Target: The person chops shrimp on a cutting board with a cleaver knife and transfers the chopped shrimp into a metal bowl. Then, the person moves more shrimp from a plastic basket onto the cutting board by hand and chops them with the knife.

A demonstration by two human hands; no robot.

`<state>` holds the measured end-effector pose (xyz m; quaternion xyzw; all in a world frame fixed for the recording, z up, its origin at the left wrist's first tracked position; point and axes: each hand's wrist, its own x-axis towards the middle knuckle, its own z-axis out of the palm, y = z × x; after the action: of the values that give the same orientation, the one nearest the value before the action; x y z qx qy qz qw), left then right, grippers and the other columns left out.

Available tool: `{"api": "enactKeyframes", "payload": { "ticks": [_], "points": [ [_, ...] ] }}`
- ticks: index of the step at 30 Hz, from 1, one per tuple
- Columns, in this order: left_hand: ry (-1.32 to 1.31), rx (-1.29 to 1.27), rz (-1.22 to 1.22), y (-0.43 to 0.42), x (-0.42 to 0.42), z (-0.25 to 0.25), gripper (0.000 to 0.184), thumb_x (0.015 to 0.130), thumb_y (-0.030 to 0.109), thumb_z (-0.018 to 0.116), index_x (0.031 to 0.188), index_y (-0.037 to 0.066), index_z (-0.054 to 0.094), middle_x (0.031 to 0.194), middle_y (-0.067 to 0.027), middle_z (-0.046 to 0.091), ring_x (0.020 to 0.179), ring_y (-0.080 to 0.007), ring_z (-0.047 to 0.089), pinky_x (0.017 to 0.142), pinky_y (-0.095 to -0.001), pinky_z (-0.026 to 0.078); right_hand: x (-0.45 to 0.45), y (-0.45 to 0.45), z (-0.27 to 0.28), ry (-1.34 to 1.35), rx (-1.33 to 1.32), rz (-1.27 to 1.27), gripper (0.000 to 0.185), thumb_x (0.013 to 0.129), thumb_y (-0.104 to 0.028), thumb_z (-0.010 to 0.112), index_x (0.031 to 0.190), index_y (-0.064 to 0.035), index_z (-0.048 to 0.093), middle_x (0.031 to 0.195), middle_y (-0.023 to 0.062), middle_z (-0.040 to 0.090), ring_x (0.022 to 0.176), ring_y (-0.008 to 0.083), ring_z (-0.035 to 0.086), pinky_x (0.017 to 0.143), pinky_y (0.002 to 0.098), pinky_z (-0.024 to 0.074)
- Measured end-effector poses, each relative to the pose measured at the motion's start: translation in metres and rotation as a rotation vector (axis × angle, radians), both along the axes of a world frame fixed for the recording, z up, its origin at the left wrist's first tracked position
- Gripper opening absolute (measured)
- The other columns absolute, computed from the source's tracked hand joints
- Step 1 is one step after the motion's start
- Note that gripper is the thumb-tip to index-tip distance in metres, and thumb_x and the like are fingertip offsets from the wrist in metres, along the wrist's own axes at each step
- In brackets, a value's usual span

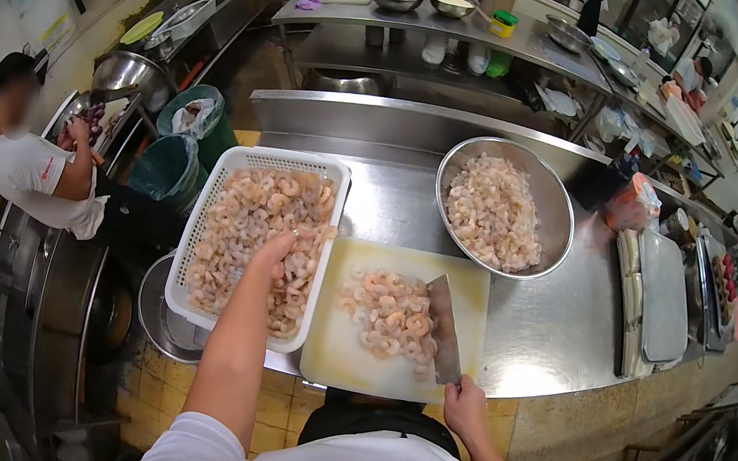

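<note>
My left hand (275,253) reaches into a white perforated basket (182,275) full of peeled shrimp (245,204). Its fingers curl in among the shrimp near the right rim, partly hidden by them. In my right hand (465,408) is the handle of a cleaver (444,331), its broad blade resting on the white cutting board (332,357). A loose pile of shrimp (390,314) lies on the board, against the blade's left side. Behind the board's right corner, a large steel bowl (565,244) holds many cut shrimp pieces (494,210).
A raised steel ledge (423,117) runs along the back of the steel counter (383,199). Trays (662,295) stand at the right. Green bins (165,169) and a co-worker (44,161) are to the left. Under the basket's left edge sits a metal basin (158,319).
</note>
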<state>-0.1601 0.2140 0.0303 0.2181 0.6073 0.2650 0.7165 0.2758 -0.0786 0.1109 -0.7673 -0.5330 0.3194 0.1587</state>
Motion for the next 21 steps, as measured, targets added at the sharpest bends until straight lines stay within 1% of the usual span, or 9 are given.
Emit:
{"api": "enactKeyframes", "payload": {
  "ticks": [3, 5, 7, 9, 12, 15, 18, 20, 21],
  "points": [
    [-0.179, -0.002, 0.130, -0.011, -0.006, 0.003, 0.048, 0.093, 0.048, 0.070, 0.116, 0.007, 0.074, 0.106, -0.0104, 0.079, 0.090, -0.0262, 0.077, 0.080, -0.0443, 0.065, 0.005, 0.007, 0.001, 0.020, -0.007, 0.040, 0.028, 0.099, -0.024, 0.063, 0.097, 0.0035, 0.062, 0.089, 0.0325, 0.069, 0.088, 0.0541, 0.067, 0.076, 0.0595, 0.0519],
    [-0.300, 0.012, 0.186, -0.018, -0.011, 0.011, 0.048, 0.093, 0.049, 0.070, 0.116, 0.007, 0.073, 0.106, -0.0106, 0.078, 0.090, -0.0270, 0.077, 0.076, -0.0409, 0.065, 0.013, 0.010, -0.007, 0.038, -0.011, 0.078, 0.029, 0.099, -0.026, 0.064, 0.099, 0.0028, 0.063, 0.090, 0.0332, 0.068, 0.089, 0.0547, 0.066, 0.076, 0.0595, 0.0518],
    [-0.365, 0.039, 0.266, -0.026, -0.008, 0.029, 0.048, 0.094, 0.049, 0.069, 0.117, 0.007, 0.072, 0.105, -0.0108, 0.078, 0.088, -0.0267, 0.076, 0.070, -0.0382, 0.064, 0.017, 0.011, -0.007, 0.068, -0.018, 0.107, 0.029, 0.099, -0.027, 0.065, 0.101, 0.0022, 0.063, 0.091, 0.0338, 0.068, 0.091, 0.0555, 0.066, 0.077, 0.0596, 0.0517],
    [-0.370, 0.073, 0.370, -0.037, 0.004, 0.050, 0.046, 0.095, 0.048, 0.068, 0.117, 0.007, 0.071, 0.104, -0.0110, 0.077, 0.085, -0.0253, 0.075, 0.063, -0.0361, 0.063, 0.019, 0.013, 0.002, 0.113, -0.031, 0.125, 0.030, 0.100, -0.028, 0.066, 0.103, 0.0019, 0.063, 0.091, 0.0345, 0.068, 0.091, 0.0564, 0.065, 0.076, 0.0597, 0.0515],
    [-0.511, 0.230, 0.372, -0.042, 0.031, 0.075, 0.034, 0.100, 0.035, 0.063, 0.119, 0.007, 0.068, 0.101, -0.0117, 0.075, 0.080, -0.0251, 0.075, 0.059, -0.0378, 0.063, 0.026, 0.009, -0.018, 0.217, -0.048, 0.094, 0.032, 0.101, -0.029, 0.066, 0.104, 0.0026, 0.063, 0.090, 0.0355, 0.067, 0.091, 0.0572, 0.065, 0.076, 0.0600, 0.0512],
    [-0.540, 0.269, 0.169, -0.047, 0.059, 0.082, 0.039, 0.100, 0.041, 0.063, 0.118, 0.007, 0.068, 0.101, -0.0110, 0.075, 0.077, -0.0244, 0.072, 0.063, -0.0386, 0.063, 0.035, 0.007, -0.031, 0.139, 0.013, 0.176, 0.030, 0.103, -0.026, 0.066, 0.105, 0.0037, 0.060, 0.075, 0.0210, 0.071, 0.064, 0.0301, 0.073, 0.061, 0.0434, 0.0567],
    [-0.341, 0.191, 0.011, -0.056, 0.106, 0.089, 0.036, 0.100, 0.039, 0.064, 0.118, 0.009, 0.068, 0.100, -0.0105, 0.074, 0.085, -0.0245, 0.072, 0.070, -0.0388, 0.063, 0.036, 0.009, -0.028, 0.173, -0.004, 0.152, 0.032, 0.102, -0.026, 0.066, 0.106, 0.0044, 0.061, 0.078, 0.0235, 0.071, 0.069, 0.0358, 0.074, 0.065, 0.0461, 0.0568],
    [-0.088, 0.235, 0.051, -0.075, 0.150, 0.103, 0.032, 0.098, 0.034, 0.069, 0.119, 0.010, 0.070, 0.098, -0.0096, 0.073, 0.090, -0.0226, 0.071, 0.076, -0.0398, 0.061, 0.035, 0.009, -0.023, 0.120, 0.017, 0.178, 0.032, 0.102, -0.027, 0.066, 0.107, 0.0044, 0.062, 0.081, 0.0252, 0.072, 0.075, 0.0404, 0.074, 0.069, 0.0478, 0.0568],
    [0.035, 0.294, -0.039, -0.081, 0.165, 0.089, 0.034, 0.097, 0.032, 0.070, 0.121, 0.009, 0.071, 0.102, -0.0112, 0.074, 0.094, -0.0235, 0.072, 0.079, -0.0405, 0.061, 0.035, 0.010, -0.021, 0.092, 0.028, 0.191, 0.033, 0.102, -0.028, 0.066, 0.108, 0.0044, 0.062, 0.082, 0.0261, 0.072, 0.078, 0.0428, 0.073, 0.070, 0.0486, 0.0568]
  ]
}}
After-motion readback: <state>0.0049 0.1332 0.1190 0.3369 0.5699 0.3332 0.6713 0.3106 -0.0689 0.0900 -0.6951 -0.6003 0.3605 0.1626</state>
